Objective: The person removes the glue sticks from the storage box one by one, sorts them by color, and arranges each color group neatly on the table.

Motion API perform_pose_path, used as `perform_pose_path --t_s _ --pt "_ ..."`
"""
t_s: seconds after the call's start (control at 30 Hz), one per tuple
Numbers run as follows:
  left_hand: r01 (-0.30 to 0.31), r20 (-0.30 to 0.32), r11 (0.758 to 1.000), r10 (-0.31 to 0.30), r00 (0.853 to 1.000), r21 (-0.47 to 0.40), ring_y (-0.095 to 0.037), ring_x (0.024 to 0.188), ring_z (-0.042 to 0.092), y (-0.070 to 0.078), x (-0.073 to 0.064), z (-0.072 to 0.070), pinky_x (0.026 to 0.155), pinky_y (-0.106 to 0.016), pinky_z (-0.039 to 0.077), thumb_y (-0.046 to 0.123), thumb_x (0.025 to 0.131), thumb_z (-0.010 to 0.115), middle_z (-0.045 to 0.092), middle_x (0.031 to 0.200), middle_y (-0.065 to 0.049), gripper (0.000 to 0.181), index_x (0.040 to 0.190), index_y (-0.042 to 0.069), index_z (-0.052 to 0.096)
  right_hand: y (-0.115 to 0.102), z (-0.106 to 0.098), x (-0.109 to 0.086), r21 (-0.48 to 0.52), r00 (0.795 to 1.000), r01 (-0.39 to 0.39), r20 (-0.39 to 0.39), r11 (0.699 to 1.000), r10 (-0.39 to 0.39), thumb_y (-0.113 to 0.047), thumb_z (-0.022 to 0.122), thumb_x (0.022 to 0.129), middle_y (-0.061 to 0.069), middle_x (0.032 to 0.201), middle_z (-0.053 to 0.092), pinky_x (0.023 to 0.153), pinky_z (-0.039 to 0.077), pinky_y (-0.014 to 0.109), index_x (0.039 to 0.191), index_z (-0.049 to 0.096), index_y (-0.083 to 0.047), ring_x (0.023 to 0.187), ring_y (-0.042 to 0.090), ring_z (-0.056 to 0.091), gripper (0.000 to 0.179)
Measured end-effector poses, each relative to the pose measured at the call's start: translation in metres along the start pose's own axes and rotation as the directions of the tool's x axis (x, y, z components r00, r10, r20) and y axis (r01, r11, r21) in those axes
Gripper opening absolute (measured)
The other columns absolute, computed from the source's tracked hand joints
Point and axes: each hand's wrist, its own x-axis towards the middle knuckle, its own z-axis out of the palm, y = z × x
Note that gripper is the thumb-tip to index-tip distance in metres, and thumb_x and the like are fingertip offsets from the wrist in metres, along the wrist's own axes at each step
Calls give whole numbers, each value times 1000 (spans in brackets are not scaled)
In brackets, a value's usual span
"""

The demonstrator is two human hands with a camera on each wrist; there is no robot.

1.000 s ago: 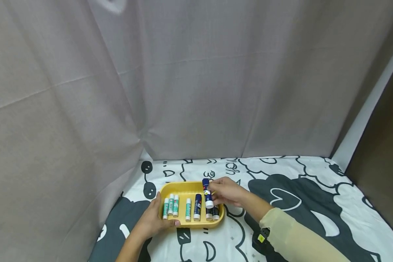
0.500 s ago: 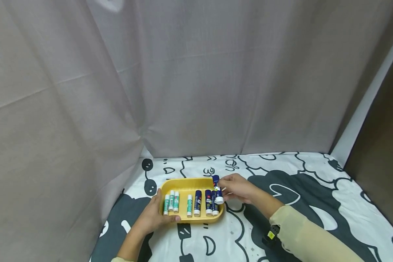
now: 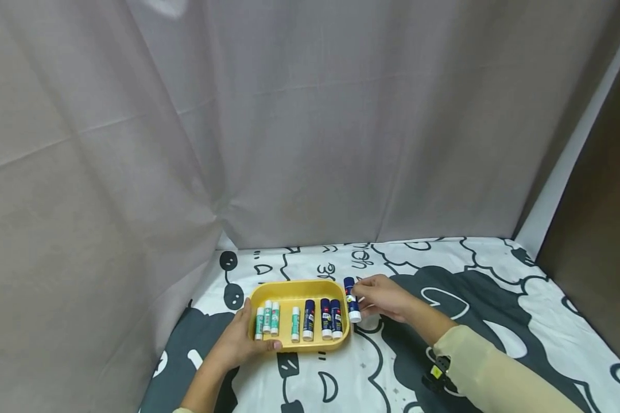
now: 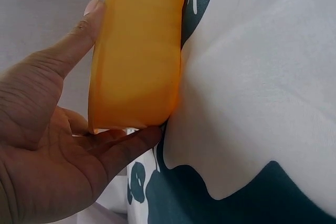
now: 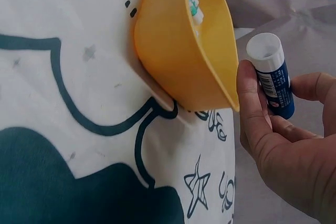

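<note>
My right hand (image 3: 384, 298) pinches a dark blue glue stick with a white end (image 3: 352, 299) between thumb and fingers, just past the right rim of a yellow tray (image 3: 310, 346). In the right wrist view the glue stick (image 5: 274, 82) is tilted, white end up, apart from the tray's wall (image 5: 168, 40). My left hand (image 3: 240, 342) holds the tray's left end, thumb along the near side. In the left wrist view its fingers touch the tray's end (image 4: 137, 56). Several green-and-white glue sticks (image 3: 275, 319) lie in the tray's left part; three dark blue ones (image 3: 308, 320) lie to the right.
The tray rests on a white cloth (image 3: 351, 378) printed with dark grey shapes and line drawings. A grey curtain (image 3: 310, 143) hangs behind and along the left. A dark brown panel (image 3: 599, 229) stands at the right.
My right hand has carried the glue stick rightward, from above the other blue ones to outside the tray's right rim. The left hand keeps its hold on the tray.
</note>
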Motion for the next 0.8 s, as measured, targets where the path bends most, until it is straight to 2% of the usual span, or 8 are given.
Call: perform_pose_path --t_s 0.23,0.57,0.8 --pt "16 0 1000 -16 1000 21 -56 161 36 2 2 1 129 -72 35 52 70 105 27 179 -31 152 178 4 9 6 -11 2 -26 999 -16 -38 1000 15 -21 64 106 20 125 70 82 69 34 139 64 10 98 25 72 46" --pt "32 9 999 -33 999 21 -56 160 37 -3 1 3 129 -72 35 52 68 105 28 178 -32 154 178 4 9 27 -21 0 -11 998 -17 -53 1000 17 -15 63 103 16 112 71 76 69 33 132 67 13 87 19 72 40" --pt "27 10 999 -27 1000 20 -57 160 37 -1 3 1 129 -72 35 51 68 105 27 178 -33 153 178 4 9 40 -26 7 -42 992 -47 -118 998 42 -14 63 101 15 103 71 73 69 33 130 67 14 85 19 71 40"
